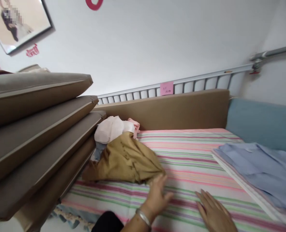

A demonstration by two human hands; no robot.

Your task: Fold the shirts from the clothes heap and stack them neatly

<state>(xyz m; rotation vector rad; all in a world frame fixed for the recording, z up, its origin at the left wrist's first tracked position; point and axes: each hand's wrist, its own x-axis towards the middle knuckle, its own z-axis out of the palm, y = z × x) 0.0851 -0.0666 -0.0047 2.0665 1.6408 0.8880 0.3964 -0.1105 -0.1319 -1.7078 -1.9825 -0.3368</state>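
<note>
My left hand [157, 196], with a silver bangle at the wrist, reaches to the near right edge of a crumpled olive-brown garment [130, 158]. Its fingers are stretched and the thumb stands apart; the tips overlap the cloth's edge, slightly blurred. Flat, with fingers extended, my right hand [215, 212] is over the striped bed sheet [196, 174] and holds nothing. Behind the olive-brown garment lies a heap of white and pink cloth [113, 129]. A folded light-blue garment [261, 170] lies at the right on top of a pale folded layer.
Stacked brown cushions [41, 138] rise on the left. A brown padded panel [181, 111] lines the wall below a white radiator [201, 85] bearing a pink note [166, 88]. A blue padded panel [261, 119] closes the right end. A pipe valve [256, 67] sits above.
</note>
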